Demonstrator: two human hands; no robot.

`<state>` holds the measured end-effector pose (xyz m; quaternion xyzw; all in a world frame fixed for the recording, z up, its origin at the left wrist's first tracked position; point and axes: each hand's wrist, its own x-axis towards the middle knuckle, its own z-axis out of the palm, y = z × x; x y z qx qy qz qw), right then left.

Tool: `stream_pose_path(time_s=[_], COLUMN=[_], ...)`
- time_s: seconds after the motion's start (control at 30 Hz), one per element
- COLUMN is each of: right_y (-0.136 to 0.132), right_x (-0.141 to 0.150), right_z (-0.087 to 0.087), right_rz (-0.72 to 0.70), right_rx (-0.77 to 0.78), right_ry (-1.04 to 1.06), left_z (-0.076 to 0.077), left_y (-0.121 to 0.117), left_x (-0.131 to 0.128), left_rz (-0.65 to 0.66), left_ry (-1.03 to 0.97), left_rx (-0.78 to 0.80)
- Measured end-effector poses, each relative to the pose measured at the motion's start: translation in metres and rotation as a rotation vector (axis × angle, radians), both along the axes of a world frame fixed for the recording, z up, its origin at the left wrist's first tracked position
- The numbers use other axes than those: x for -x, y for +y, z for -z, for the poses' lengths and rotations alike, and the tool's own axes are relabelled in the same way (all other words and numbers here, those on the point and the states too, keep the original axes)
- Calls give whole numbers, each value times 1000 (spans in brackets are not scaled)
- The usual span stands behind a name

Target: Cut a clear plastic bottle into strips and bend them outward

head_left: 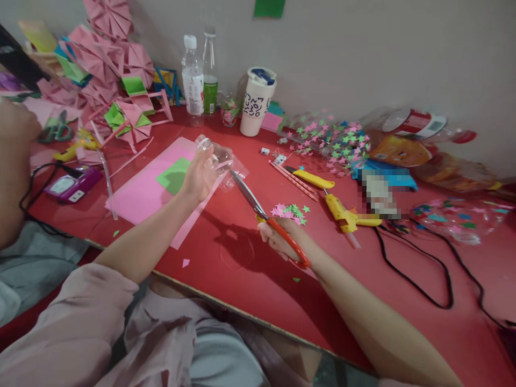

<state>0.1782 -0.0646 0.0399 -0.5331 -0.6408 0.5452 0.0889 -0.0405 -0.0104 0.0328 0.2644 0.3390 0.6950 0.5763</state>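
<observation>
My left hand (202, 173) is closed around the neck end of a clear plastic bottle piece (226, 177), its screw neck poking up above the fingers. The piece looks cut, though its far edge is hard to make out. In my right hand (282, 236) are red-handled scissors (291, 243), their blades pointing up and left so the tips reach the clear plastic. I cannot tell whether the tips touch it. Under my left forearm lie pink paper sheets (139, 185) and a green paper piece (174, 176). Small paper stars (291, 212) sit just beyond my right hand.
A yellow glue gun (342, 215) with a black cord, a yellow cutter (312, 177) and pencils (293, 180) lie to the right. Bottles (193, 88) and a patterned cup (255, 105) stand by the wall. Pink paper folds (100, 64) pile up left, near another person's arm (14, 166).
</observation>
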Motion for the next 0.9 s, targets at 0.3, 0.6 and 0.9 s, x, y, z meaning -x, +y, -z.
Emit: stream_pose_path(time_s=[0.3, 0.6, 0.9], right_y=[1, 4, 2], right_x=[-7, -4, -6], right_z=[-2, 1, -1], right_rz=[-105, -75, -67], right_rx=[-54, -26, -20], right_ry=[53, 39, 63], left_z=[7, 9, 11], left_y=[1, 1, 2], left_x=[1, -3, -2], left_rz=[39, 35, 30], left_ry=[48, 42, 35], left_rx=[-67, -73, -96])
